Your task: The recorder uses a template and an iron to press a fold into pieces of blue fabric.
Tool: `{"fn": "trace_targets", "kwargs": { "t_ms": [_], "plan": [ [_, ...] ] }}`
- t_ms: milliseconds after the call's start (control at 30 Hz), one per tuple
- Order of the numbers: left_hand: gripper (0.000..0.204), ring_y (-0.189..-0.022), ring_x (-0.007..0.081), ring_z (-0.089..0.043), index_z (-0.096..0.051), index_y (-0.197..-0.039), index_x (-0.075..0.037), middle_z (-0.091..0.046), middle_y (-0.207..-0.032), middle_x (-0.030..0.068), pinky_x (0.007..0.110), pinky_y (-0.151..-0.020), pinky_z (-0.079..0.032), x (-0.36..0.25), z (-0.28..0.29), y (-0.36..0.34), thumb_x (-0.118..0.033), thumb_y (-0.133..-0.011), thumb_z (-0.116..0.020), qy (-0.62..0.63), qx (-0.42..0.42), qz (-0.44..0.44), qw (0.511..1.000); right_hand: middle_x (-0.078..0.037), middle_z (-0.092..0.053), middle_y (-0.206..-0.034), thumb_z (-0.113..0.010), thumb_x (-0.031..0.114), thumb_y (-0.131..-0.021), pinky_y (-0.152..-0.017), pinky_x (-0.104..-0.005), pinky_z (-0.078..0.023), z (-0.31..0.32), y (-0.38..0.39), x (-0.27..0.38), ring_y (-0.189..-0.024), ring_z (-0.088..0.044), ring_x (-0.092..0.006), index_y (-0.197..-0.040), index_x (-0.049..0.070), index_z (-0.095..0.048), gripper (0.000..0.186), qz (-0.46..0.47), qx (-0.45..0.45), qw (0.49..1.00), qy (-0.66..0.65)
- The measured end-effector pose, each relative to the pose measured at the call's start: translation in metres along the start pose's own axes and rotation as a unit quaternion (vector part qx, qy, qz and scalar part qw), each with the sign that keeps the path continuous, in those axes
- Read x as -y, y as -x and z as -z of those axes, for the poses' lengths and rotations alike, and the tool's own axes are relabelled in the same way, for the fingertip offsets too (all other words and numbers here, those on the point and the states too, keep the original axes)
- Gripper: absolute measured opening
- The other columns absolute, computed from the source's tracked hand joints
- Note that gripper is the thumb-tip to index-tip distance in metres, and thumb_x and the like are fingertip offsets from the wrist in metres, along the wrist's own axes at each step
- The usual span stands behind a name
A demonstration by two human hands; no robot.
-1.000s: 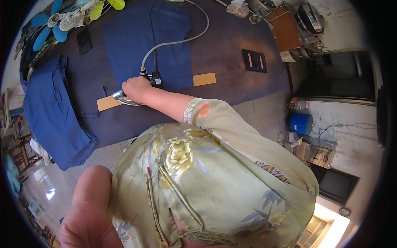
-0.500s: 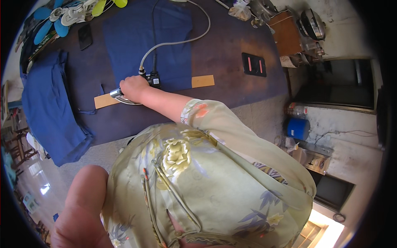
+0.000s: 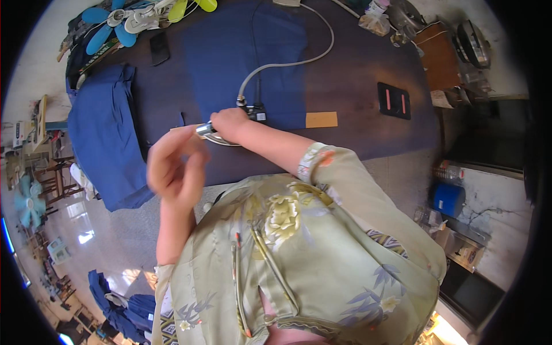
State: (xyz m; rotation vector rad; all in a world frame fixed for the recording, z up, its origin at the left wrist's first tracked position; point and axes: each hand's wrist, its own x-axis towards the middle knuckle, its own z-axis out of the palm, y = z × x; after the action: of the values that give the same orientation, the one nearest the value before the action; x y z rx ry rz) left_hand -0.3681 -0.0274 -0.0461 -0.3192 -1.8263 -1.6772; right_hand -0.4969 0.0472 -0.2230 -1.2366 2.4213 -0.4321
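My right hand (image 3: 230, 124) is closed around the handle of a steam iron (image 3: 204, 129), whose silver end points left. A grey hose (image 3: 270, 66) and a dark cable rise from its back. The iron sits at the near edge of a flat blue cloth (image 3: 244, 46), over a tan strip (image 3: 321, 119) that shows on both sides of it. My left hand (image 3: 175, 164) is raised near the table's front edge, slightly blurred. Its fingers are loosely bent and apart, with nothing seen in them. Its fingertips overlap the strip's left end in the view.
Piled blue fabric (image 3: 106, 138) hangs over the table's left side. A dark phone (image 3: 159, 48) lies behind it, near a blue-bladed fan (image 3: 109, 29). On the right is a black pad (image 3: 394, 100) with two red bars. A blue drum (image 3: 448, 199) stands beyond the table.
My left hand has come up from low beside my body to the table's front edge. The view has shifted, while my right hand keeps hold of the iron over the strip.
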Motion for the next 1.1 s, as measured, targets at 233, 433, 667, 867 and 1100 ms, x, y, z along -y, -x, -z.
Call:
{"fn": "trace_targets", "kwargs": {
  "t_ms": [233, 433, 667, 867, 1100],
  "plan": [
    [0.025, -0.071, 0.0066, -0.055, -0.062, -0.115, -0.001, -0.058, -0.075, 0.0000, 0.022, -0.067, -0.045, 0.077, -0.010, 0.043, 0.000, -0.090, -0.062, -0.183, 0.049, 0.262, 0.946, -0.016, -0.071, -0.093, -0.062, 0.014, -0.081, -0.076, -0.0459, -0.055, 0.027, 0.086, -0.082, -0.089, -0.070, -0.0336, -0.093, 0.004, -0.066, 0.016, -0.065, 0.000, 0.998, 0.026],
    [0.021, -0.070, 0.0106, -0.056, -0.064, -0.112, -0.003, -0.061, -0.078, 0.0054, 0.027, -0.064, -0.047, 0.129, -0.007, 0.075, -0.007, -0.092, -0.062, -0.237, 0.122, 0.332, 0.905, -0.017, -0.069, -0.094, -0.070, 0.015, -0.075, -0.079, -0.0469, -0.053, 0.064, 0.179, -0.203, -0.093, -0.067, -0.0356, -0.096, 0.005, -0.063, 0.024, -0.167, -0.026, 0.984, 0.060],
    [0.016, -0.084, 0.0341, -0.064, -0.065, -0.101, -0.002, -0.065, -0.093, 0.0157, 0.041, -0.074, -0.051, 0.167, 0.028, 0.105, -0.006, -0.086, -0.061, -0.421, 0.183, 0.248, 0.853, -0.018, -0.068, -0.096, -0.068, 0.009, -0.073, -0.082, -0.0474, -0.050, 0.137, 0.283, -0.362, -0.097, -0.064, -0.0373, -0.099, 0.006, -0.062, 0.027, -0.365, -0.068, 0.924, 0.092],
    [0.022, -0.104, 0.0378, -0.057, -0.064, -0.099, -0.003, -0.063, -0.106, 0.0160, 0.046, -0.090, -0.047, 0.207, 0.093, 0.112, 0.000, -0.077, -0.060, -0.532, 0.199, 0.196, 0.800, -0.015, -0.063, -0.117, -0.069, 0.012, -0.076, -0.094, -0.0461, -0.049, 0.151, 0.308, -0.413, -0.112, -0.059, -0.0347, -0.110, 0.009, -0.061, 0.035, -0.469, -0.051, 0.863, 0.182],
    [0.029, -0.115, 0.0346, -0.055, -0.064, -0.107, -0.004, -0.057, -0.122, 0.0145, 0.044, -0.097, -0.047, 0.247, 0.135, 0.110, -0.017, -0.081, -0.064, -0.594, -0.016, 0.337, 0.730, -0.017, -0.057, -0.123, -0.069, 0.013, -0.079, -0.101, -0.0421, -0.043, 0.088, 0.222, -0.292, -0.117, -0.053, -0.0350, -0.118, 0.001, -0.058, 0.042, -0.176, -0.187, 0.964, 0.070]
  ]
}}
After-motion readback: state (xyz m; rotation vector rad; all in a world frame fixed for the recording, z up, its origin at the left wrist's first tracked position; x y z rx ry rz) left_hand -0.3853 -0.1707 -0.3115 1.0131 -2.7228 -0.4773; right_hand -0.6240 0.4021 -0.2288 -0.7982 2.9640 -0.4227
